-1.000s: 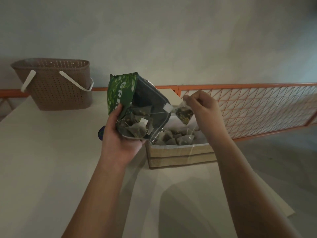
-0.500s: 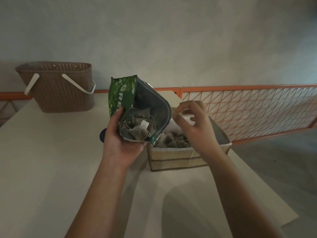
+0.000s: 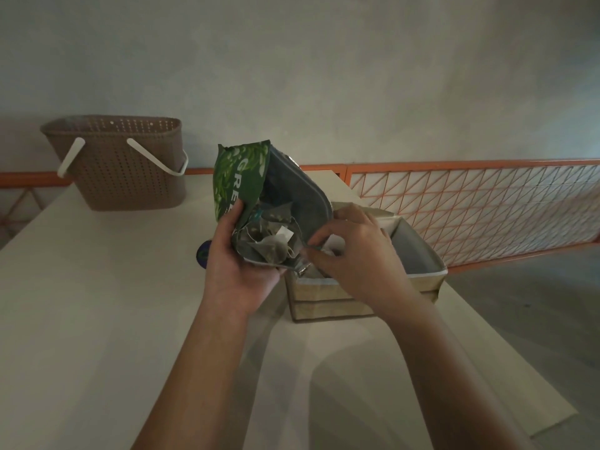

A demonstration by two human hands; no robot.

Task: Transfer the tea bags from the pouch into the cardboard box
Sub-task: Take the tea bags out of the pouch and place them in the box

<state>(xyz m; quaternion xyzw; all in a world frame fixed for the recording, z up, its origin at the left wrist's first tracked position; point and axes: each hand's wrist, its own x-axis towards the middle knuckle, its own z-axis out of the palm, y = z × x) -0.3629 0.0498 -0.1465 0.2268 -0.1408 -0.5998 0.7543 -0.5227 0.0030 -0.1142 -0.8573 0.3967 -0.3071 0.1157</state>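
Back from the cardboard box (image 3: pixel 363 292), your right hand (image 3: pixel 354 254), apparently empty, reaches the mouth of the pouch (image 3: pixel 276 203) your left hand (image 3: pixel 240 264) grips, needing a pinch on another of its tea bags (image 3: pixel 271 245).

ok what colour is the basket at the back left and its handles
The basket is brown with a perforated dot pattern, and its handles are white; the head view shows it.

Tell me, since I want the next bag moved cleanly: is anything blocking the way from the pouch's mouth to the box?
Nothing visible does. The left hand holds the pouch with its open mouth right beside the box, whose top is open. The right hand is at the pouch's mouth, over the box; the tea bags lie exposed inside.
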